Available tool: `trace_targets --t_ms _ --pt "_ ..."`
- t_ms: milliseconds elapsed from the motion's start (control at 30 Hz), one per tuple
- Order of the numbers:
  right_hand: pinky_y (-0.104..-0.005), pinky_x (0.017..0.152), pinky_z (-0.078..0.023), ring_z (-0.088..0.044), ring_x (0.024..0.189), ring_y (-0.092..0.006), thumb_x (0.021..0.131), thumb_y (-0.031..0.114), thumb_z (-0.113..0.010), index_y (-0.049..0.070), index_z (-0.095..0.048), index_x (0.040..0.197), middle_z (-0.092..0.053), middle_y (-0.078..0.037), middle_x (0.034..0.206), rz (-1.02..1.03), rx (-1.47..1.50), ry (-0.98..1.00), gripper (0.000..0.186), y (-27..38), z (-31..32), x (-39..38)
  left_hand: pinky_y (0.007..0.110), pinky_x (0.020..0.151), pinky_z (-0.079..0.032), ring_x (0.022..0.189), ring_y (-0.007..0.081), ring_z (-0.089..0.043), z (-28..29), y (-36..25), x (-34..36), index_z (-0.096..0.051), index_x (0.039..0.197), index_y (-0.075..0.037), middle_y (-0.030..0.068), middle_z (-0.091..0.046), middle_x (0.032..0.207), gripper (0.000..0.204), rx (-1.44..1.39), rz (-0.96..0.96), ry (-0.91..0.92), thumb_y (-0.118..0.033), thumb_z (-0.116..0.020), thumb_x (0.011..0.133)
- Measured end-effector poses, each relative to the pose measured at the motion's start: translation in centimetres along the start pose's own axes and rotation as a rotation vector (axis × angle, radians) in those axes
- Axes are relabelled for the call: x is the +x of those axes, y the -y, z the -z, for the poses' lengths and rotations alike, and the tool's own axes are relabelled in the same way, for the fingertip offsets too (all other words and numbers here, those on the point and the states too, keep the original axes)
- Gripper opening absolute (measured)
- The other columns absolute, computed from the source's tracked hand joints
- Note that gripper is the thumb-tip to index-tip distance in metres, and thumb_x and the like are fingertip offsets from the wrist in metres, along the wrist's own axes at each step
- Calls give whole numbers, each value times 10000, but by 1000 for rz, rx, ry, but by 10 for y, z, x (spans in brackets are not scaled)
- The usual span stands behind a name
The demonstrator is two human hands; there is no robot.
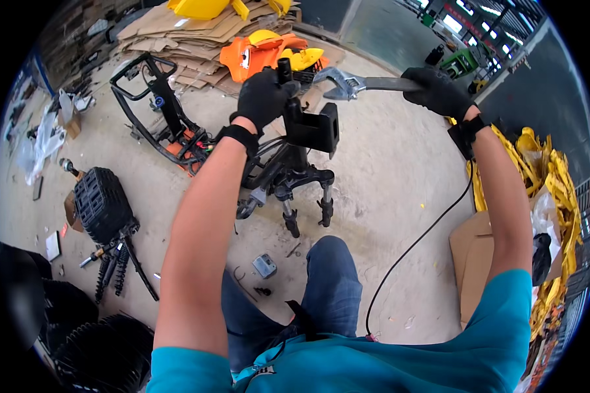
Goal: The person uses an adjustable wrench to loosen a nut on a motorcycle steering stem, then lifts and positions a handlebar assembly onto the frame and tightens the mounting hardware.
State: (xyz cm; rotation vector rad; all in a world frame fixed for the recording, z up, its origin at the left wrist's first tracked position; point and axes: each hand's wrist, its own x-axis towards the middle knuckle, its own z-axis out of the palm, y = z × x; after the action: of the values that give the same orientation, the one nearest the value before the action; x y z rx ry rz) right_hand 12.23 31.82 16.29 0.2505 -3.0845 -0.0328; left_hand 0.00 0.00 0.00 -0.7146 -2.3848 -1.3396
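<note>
My left hand (262, 99), in a black glove, is closed around the upper part of a black steering column (284, 68). The column belongs to a partly stripped scooter frame (269, 164), whose fork legs (324, 203) point down at the floor. A black bracket (313, 128) sticks out from the column below the hand. To the right, my black-gloved right hand (439, 93) grips the handle end of a large adjustable wrench (390, 84). Its jaws point left toward the column top and look apart from it.
A small grey box (264, 264) lies on the floor before my knees. Black parts with springs (105, 203) lie at left. Flattened cardboard (177, 39) and orange plastic panels (262, 56) are piled behind. Yellow panels (554, 177) stand at right. A black cable (416, 242) hangs from my right wrist.
</note>
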Motion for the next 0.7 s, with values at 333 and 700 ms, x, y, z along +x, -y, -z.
trace_targets --t_ms 333,700 --pt "-368 714 -470 -569 790 -232 868 242 -671 77 -627 1048 -591 -101 849 31 -48 89 248 29 -6 54 371 770 -530 893 271 -648 -8 41 -103 -541 1248 44 183 -612 1063 535 -98 57 -177 -240 -736 838" --pt "-325 778 -467 -551 897 -208 880 245 -679 79 -589 1193 -536 -85 997 -21 -33 175 366 32 -10 55 449 901 -484 1072 353 -609 -45 53 -104 -566 1256 -46 170 -655 1093 540 -63 79 46 -348 -698 828"
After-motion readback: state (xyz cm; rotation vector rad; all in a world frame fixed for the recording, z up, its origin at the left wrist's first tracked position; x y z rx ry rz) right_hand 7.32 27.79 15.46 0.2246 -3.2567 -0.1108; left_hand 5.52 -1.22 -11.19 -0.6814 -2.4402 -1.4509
